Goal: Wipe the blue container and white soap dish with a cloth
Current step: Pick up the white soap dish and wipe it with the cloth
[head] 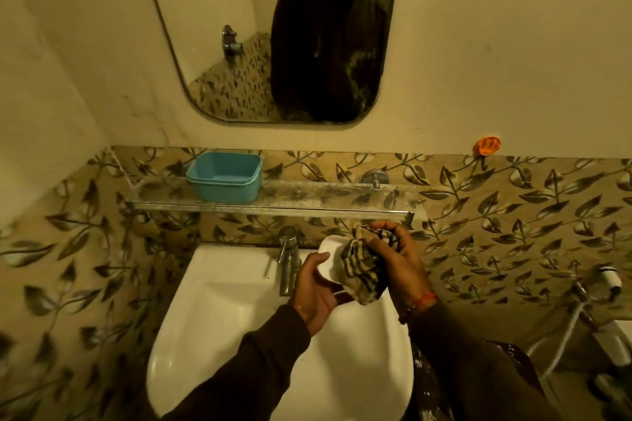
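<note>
While both hands work above the basin, the head view looks down on a white sink (219, 287), glossy ceramic, squared at the back and rounded toward the person. A metal tap (286, 260) stands at its back edge, plain cylinder body, dull shine.

Left hand (316, 296): palm up, fingers curled under and around a white soap dish (329, 253). Dish is smooth, shallow, with rounded corners, tilted with its open face toward the right hand. Thumb lies on the near rim. Grip closed on the dish.

Right hand (398, 255): fingers bunched tight round a cloth (364, 267), striped in dark and tan bands, soft and crumpled into a wad. Cloth presses into the right side of the dish; a loose end hangs below the hand. A red thread band circles the right wrist. Both sleeves dark.

Blue container (224, 176): plastic, rectangular with rounded corners, open top with a lipped rim, looks empty. It sits at the left end of a glass shelf (307, 196), well apart from the hands. Shelf is clear, smeared white, edged with a metal rail.

Wall behind shelf is tile printed with leaves and vines; plain pale wall above. Mirror (212, 27) with rounded corners hangs over the shelf. Small orange holder (487, 145) is stuck to the wall at right.
</note>
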`<move>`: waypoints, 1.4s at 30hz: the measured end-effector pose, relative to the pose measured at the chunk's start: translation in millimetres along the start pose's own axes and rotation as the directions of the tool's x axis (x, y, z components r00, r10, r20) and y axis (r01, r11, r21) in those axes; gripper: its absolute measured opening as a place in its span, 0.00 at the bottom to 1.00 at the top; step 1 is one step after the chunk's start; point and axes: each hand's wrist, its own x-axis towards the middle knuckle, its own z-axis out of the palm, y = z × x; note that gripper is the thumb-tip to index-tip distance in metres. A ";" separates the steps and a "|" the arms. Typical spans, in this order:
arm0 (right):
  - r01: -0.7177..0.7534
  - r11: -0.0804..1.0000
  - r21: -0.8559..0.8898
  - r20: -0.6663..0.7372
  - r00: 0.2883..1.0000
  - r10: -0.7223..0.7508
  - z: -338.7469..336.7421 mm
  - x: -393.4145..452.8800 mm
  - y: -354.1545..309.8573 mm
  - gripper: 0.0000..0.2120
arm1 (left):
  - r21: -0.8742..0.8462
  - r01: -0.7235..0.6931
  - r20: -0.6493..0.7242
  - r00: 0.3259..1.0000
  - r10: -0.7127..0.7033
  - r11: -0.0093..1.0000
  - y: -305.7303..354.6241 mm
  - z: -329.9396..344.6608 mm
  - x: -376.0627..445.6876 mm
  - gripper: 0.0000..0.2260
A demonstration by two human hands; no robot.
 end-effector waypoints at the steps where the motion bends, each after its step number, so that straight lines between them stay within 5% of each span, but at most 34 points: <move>1: -0.005 1.000 0.016 0.019 1.000 0.004 5.0 -0.3 0.0 0.11 | -0.011 -0.002 0.040 0.999 0.003 1.000 5.0 -0.1 -4.2 0.32; 13: 0.070 0.997 -0.014 0.208 0.976 -0.066 78.1 -18.8 -30.6 0.12 | -0.079 -0.210 0.145 0.965 0.220 0.975 66.9 -15.3 -41.8 0.41; 16: 0.125 0.972 -0.200 0.386 0.922 -0.039 88.5 -22.3 -34.5 0.25 | -0.022 -0.231 0.100 0.968 0.232 0.973 80.3 -11.4 -44.0 0.46; 20: 0.574 0.551 -0.606 0.592 0.788 -0.169 101.6 -26.0 -39.5 0.35 | -0.044 -0.196 0.141 0.969 0.201 0.980 102.5 -14.1 -45.5 0.42; 24: 0.801 0.264 -0.538 0.770 0.594 -0.233 110.5 -31.7 -47.0 0.27 | 0.000 -0.167 0.116 0.979 0.166 0.986 125.5 -16.9 -44.4 0.43; 27: 0.881 0.176 -0.439 0.858 0.470 -0.209 111.3 -35.0 -51.5 0.24 | 0.051 -0.128 0.097 0.988 0.123 0.990 137.6 -20.7 -47.9 0.41; 31: 0.855 0.157 -0.495 0.803 0.519 -0.294 114.4 -30.7 -62.8 0.26 | 0.084 -0.028 0.137 0.990 0.016 0.996 132.6 -11.5 -59.3 0.42; 38: 0.712 -0.095 -0.696 0.610 0.516 -0.601 125.7 -31.0 -71.5 0.18 | -0.007 -0.154 0.097 0.983 0.154 0.988 136.8 18.0 -71.2 0.38; 42: 0.602 -0.036 -0.797 0.526 0.665 -0.530 130.2 -31.2 -77.7 0.20 | -0.056 -0.194 0.078 0.977 0.198 0.979 127.6 27.8 -71.1 0.37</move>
